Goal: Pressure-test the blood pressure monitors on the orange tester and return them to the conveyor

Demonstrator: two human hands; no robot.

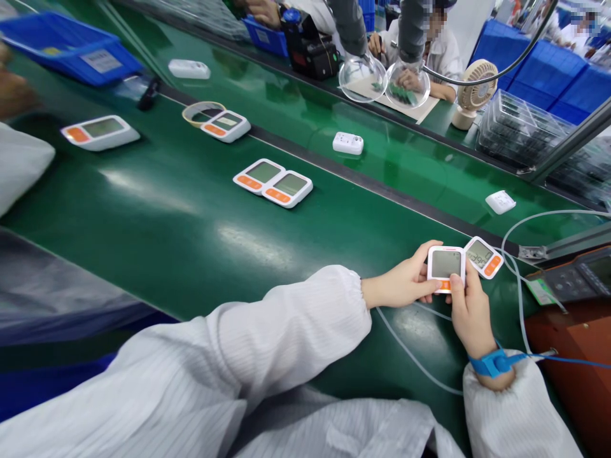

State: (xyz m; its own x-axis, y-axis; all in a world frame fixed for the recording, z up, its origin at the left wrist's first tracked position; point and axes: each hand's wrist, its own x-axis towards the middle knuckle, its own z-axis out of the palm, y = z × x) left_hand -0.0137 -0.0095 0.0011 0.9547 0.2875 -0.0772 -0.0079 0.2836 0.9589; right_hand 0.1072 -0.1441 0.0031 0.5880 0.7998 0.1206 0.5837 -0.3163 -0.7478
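The left fingers and right fingers are closed around one device, gripping it from both sides, face up to the camera. It is white, squarish, with rounded corners, a grey screen bearing small dark marks at its upper right, a thin reddish line along the top edge and an orange band below. The right thumb lies over the band; the left thumb is at its other end. Just right of the fingers sits a second device, tilted, with big dark digits. Further right are a pale cable and an orange-brown case. Well left of the fingers, on the green table, two devices lie edge to edge, and another stands beside a tape roll.
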